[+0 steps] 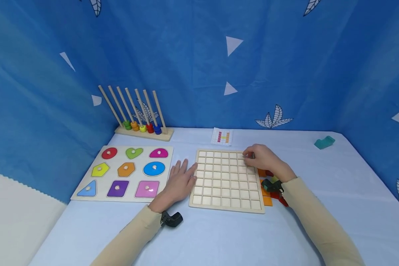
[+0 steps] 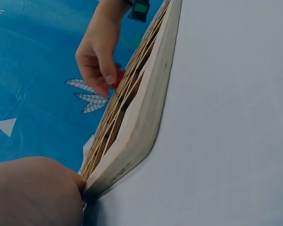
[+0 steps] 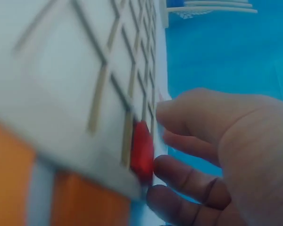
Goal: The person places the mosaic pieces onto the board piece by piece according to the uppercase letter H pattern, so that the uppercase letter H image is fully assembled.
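A pale wooden grid board (image 1: 227, 210) lies in the middle of the white table. At its far right corner my right hand (image 1: 263, 158) pinches a small red tile (image 3: 142, 153) with curled fingertips; the tile is low against the board's surface, and its underside is hidden. My left hand (image 1: 181, 180) lies with fingers spread at the board's left edge, fingertips touching that side. In the left wrist view, part of the left hand (image 2: 37, 190) shows beside the board's thick corner. Orange tiles (image 1: 267, 201) and red ones (image 1: 282, 201) lie along the right edge, partly under the right wrist.
A shape puzzle (image 1: 119, 184) with knobbed pieces lies on the left. Behind it stands a wooden peg rack (image 1: 144, 135) with coloured rings. A pattern card (image 1: 222, 136) lies beyond the board, and a teal object (image 1: 324, 142) sits at the far right. Blue cloth hangs behind.
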Demonstrator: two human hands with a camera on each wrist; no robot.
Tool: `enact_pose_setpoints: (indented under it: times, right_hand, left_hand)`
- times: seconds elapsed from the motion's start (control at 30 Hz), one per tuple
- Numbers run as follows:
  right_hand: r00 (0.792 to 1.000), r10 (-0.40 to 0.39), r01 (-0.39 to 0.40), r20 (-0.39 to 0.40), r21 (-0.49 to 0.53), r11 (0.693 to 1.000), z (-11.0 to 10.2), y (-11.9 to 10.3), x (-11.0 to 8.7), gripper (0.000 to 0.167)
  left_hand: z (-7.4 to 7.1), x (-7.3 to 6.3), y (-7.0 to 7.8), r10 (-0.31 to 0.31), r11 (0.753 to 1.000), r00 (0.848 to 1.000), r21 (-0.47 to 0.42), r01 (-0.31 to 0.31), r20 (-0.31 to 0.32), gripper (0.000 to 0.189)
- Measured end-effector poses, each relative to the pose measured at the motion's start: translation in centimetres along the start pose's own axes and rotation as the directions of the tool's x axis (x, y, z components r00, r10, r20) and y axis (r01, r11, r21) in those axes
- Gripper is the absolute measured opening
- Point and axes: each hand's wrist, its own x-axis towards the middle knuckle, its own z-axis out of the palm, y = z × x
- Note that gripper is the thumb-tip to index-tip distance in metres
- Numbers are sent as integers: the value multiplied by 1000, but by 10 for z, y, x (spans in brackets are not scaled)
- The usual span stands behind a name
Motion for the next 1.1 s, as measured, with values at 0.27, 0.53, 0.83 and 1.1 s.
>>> enact_pose_setpoints:
  times: [0.27,0.53,0.83,1.1]
  right_hand:
    - [1000,28,-28,7,-6,1000,1,7,-9,32]
    - [1000,9,-9,-4,-67,998,-1,10,-10,31]
    - [1000,-18,21,21,-127,992,-1,10,-6,30]
    - [998,-48,42,-42,-141,989,-1,10,-5,30]
  left_hand:
    - [-1,-1,0,5,1000,1000,-9,-5,-7,52]
    - [-1,-1,0,9,1000,1000,-11,-10,-12,52]
    - [-2,-2,1,10,1000,1000,-15,-10,-7,51]
    - [-3,-1,1,4,1000,1000,-16,-4,-5,52]
